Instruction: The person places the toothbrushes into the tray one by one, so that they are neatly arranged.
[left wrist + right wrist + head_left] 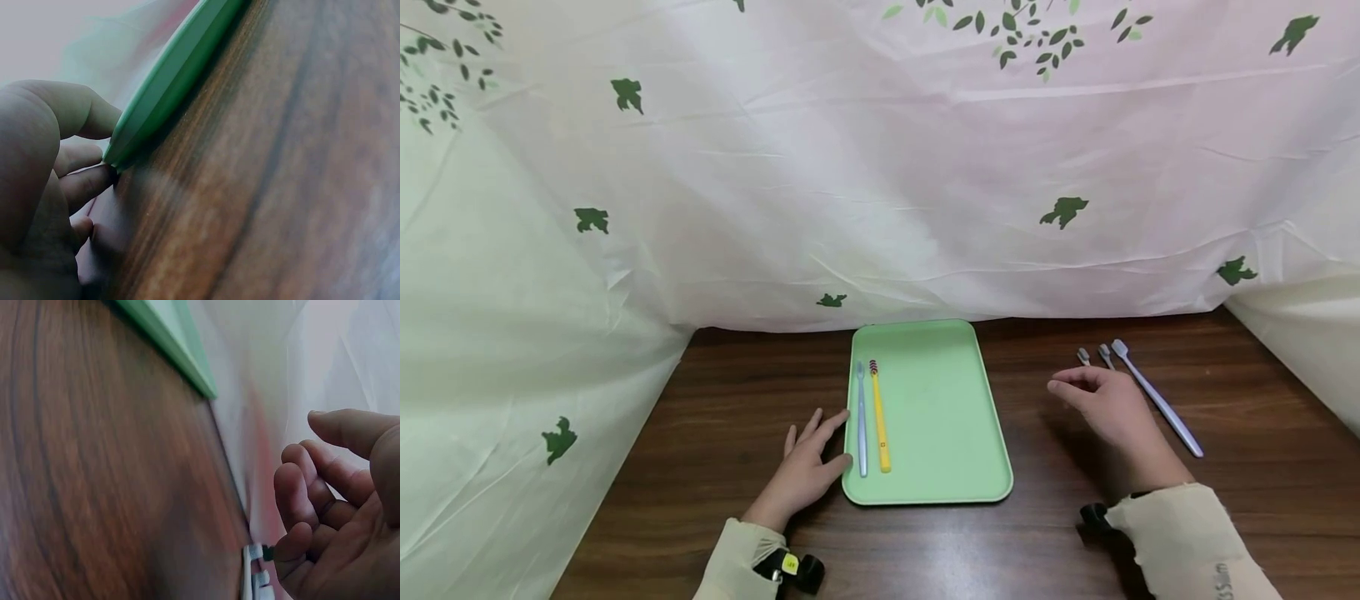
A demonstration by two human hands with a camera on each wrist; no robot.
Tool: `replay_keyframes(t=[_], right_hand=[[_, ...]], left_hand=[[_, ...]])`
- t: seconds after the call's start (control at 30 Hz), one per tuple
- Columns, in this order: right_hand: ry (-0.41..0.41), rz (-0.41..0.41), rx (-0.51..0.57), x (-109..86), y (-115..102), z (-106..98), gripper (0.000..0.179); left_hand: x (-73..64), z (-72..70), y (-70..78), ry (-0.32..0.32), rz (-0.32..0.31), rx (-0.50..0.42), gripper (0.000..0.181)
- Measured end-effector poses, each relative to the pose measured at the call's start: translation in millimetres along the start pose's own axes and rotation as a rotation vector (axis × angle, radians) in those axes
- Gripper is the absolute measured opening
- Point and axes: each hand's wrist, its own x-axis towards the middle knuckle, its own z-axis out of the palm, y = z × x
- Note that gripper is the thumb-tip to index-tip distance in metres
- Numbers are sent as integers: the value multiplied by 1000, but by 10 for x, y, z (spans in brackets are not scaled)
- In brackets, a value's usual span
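Note:
A light green tray (936,417) lies on the table with a blue toothbrush (862,425) and a yellow toothbrush (880,421) along its left side. My left hand (805,467) touches the tray's left rim with thumb and fingertips, fingers spread; the left wrist view shows them at the green rim (162,94). To the right of the tray, my right hand (1108,408) hovers with loosely bent fingers and holds nothing. Beside and behind it lie a lavender toothbrush (1157,398) and two more toothbrushes, whose heads (1105,353) show while my hand hides their handles.
Dark wooden table (737,400) surrounds the tray. A white curtain (887,208) with green leaf prints stands along the table's back edge and both sides. Each wrist wears a black strap with a small camera (808,573).

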Motion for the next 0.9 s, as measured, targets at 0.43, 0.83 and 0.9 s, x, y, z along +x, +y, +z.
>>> replay_keyframes(t=[0.43,0.83,0.9], right_hand=[[-22,72,45,64,256,-54,47],[42,99,44,89,365,-85,43],[55,111,29,88,383,-119,42]], left_hand=[[-1,1,5,1,-2,-7,59],[1,8,3,5,-5,3,60],[0,8,5,5,-4,5,60]])
